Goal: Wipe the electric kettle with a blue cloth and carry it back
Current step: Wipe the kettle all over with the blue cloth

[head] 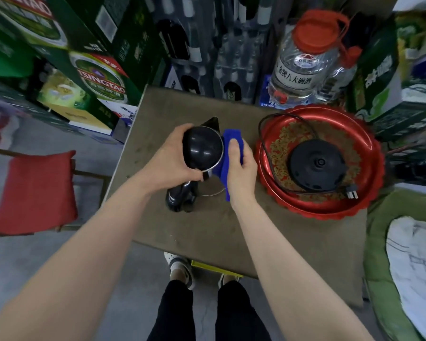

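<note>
Kettle (203,150): stood near the middle of the bench (207,230), spout toward the far edge, handle toward the near edge; one only.
Left hand (169,157): cupped over the lid's left side, fingers curled closed around the rim, likely to steady the body against the rubbing.
Right hand (241,168): pressed flat against the kettle's right flank, fingers closed over the cloth, thumb on top.
Blue cloth (228,153): one, folded, sandwiched between right palm and the steel wall, tail hanging down toward the bench.
Power base (316,164): one, black, lying in the red tray (276,188) at the bench's right edge, cord looped round it, plug at the tray's near rim; probably the return spot.
Stage: wiping judged underway, carrying not yet begun.
Jugs (303,60): two clear ones beyond the far right corner.
</note>
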`<action>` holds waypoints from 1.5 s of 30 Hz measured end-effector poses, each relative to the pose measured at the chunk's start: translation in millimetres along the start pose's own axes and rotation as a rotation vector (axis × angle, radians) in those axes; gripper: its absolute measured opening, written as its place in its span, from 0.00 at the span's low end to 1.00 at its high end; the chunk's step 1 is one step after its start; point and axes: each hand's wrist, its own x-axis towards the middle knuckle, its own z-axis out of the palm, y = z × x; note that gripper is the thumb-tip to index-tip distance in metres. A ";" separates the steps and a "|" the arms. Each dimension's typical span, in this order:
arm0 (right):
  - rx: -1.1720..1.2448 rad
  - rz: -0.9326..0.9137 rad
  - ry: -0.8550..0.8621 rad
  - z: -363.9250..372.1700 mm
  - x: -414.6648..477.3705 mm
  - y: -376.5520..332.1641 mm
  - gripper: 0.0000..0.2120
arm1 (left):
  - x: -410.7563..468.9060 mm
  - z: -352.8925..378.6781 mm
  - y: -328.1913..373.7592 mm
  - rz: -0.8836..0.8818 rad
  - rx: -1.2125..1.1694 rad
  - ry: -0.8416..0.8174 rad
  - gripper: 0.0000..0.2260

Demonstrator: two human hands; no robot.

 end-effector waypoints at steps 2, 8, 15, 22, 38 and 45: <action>0.091 0.214 0.055 -2.5 14.2 22.1 0.30 | 2.3 -2.8 -2.6 0.009 0.015 -0.010 0.45; 0.024 0.438 0.068 -12.2 21.8 36.4 0.07 | 1.5 -8.6 -2.1 0.036 0.080 -0.077 0.45; -0.211 -0.071 -0.063 -0.2 13.5 -24.3 0.18 | -9.0 3.1 15.6 -0.051 0.381 0.076 0.50; -0.470 0.424 -0.107 -29.0 38.1 37.3 0.11 | -13.4 29.6 8.7 -0.021 0.409 0.343 0.50; -0.180 0.281 -0.179 -26.2 70.0 -14.5 0.08 | -8.4 -6.6 -3.4 0.249 0.574 0.040 0.51; 0.032 0.233 -0.291 -29.4 42.0 -29.3 0.08 | 5.8 -45.6 -4.7 0.491 0.927 0.026 0.51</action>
